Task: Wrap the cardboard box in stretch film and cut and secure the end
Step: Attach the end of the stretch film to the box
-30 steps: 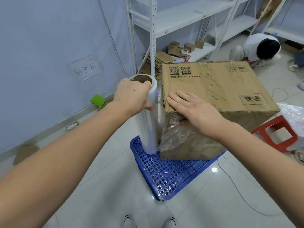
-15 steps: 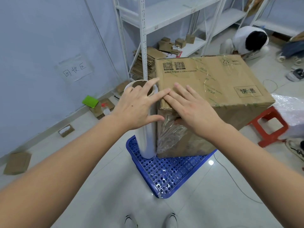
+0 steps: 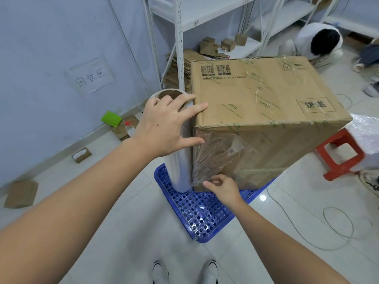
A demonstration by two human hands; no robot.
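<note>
A large cardboard box stands on a blue perforated pallet. An upright roll of stretch film stands on the pallet against the box's near left corner. Crumpled film clings to the box's front face. My left hand lies spread over the top of the roll, its fingers straight and reaching onto the box's top corner. Down at the box's bottom front corner, my right hand has its fingers curled at the lower edge of the film and appears to pinch it.
White metal shelving stands behind the box with flattened cartons stacked at its foot. A red stool and a plastic-wrapped bundle are to the right. A person crouches at the back right. A cable loops on the floor.
My right hand left the box's top and dropped to the bottom front corner at the film. My left hand opened from gripping the roll to lying spread over it.
</note>
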